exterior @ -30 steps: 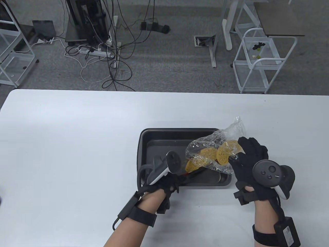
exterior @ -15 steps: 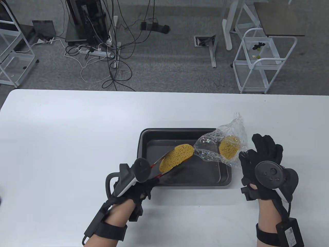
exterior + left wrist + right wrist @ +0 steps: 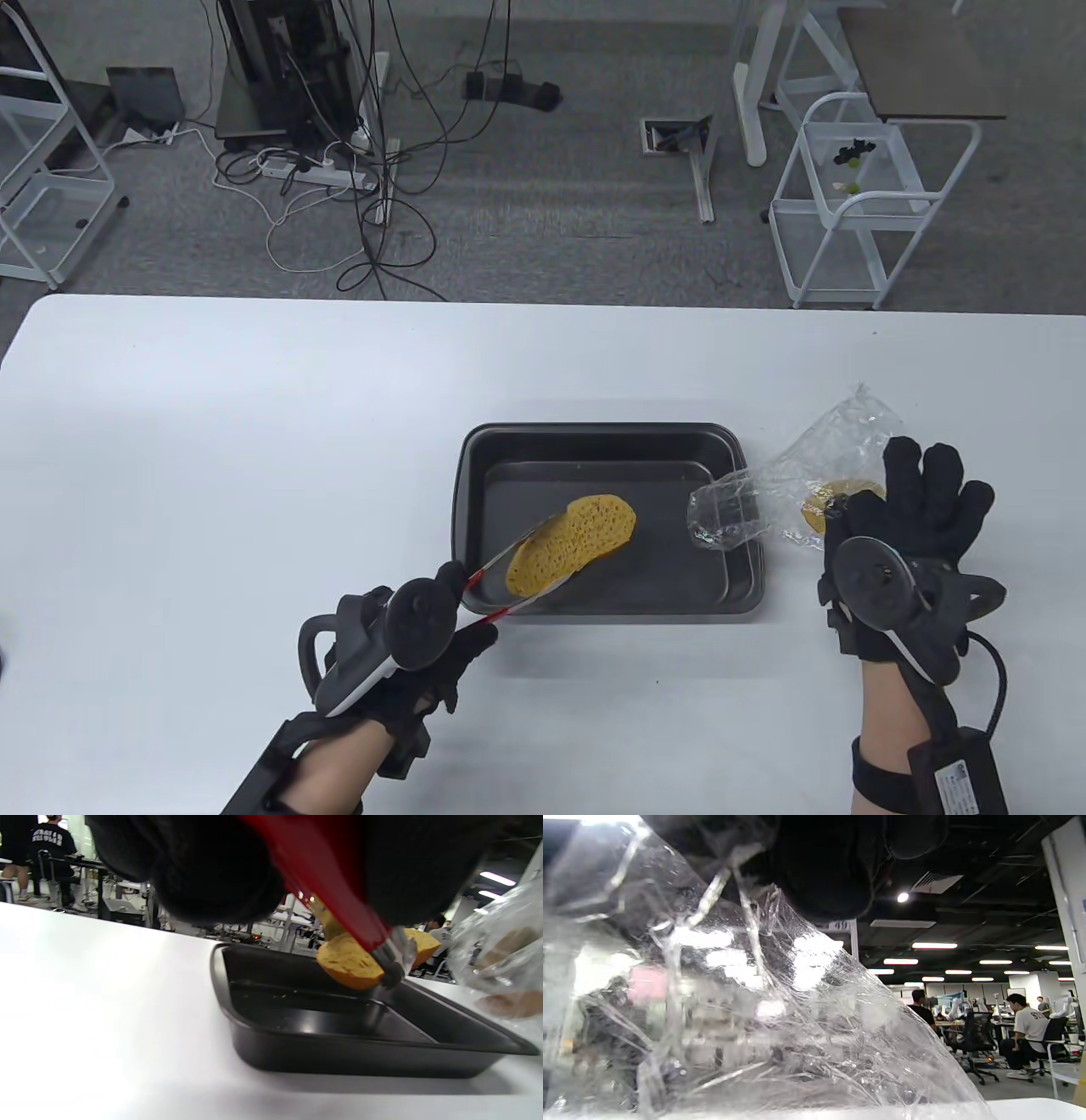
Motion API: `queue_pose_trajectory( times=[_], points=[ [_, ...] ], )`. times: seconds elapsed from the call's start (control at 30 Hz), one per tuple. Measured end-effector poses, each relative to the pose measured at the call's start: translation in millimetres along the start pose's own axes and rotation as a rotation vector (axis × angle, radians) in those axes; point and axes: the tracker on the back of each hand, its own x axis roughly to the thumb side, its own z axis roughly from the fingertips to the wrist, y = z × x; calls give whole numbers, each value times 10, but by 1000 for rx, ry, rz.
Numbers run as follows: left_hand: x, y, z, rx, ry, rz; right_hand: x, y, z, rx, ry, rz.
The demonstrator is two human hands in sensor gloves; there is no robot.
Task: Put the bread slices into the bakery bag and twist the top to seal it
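My left hand grips red-handled tongs near the tray's front left corner. The tongs clamp a yellow bread slice and hold it tilted above the black baking tray. In the left wrist view the slice hangs at the tong tips, clear of the tray floor. My right hand holds the clear bakery bag to the right of the tray. The bag's mouth points left over the tray's right rim. One slice lies inside the bag. Crinkled bag plastic fills the right wrist view.
The tray holds only crumbs. The white table ends at a far edge, with grey floor, cables and a white wire cart beyond. People sit at desks in the background of the wrist views.
The tongs have drawn back to the near left out of the bag mouth with a slice in them. My right hand has carried the bag to the right, off the tray.
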Motion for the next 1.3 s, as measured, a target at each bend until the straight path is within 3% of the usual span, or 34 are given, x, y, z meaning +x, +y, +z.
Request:
queue_pose_trajectory(
  times=[0.13, 0.37, 0.63, 0.93, 1.3],
  points=[
    [97, 36, 124, 19, -48, -24, 178, 144, 10, 108, -58, 59],
    [216, 35, 239, 37, -93, -70, 367, 207, 46, 166, -136, 127],
    [419, -46, 115, -3, -113, -58, 436, 215, 70, 277, -212, 149],
    [631, -119, -144, -104, -97, 25, 507, 217, 97, 279, -254, 163],
    [681, -149, -465, -289, -54, 197, 601, 162, 142, 259, -313, 143]
  ],
)
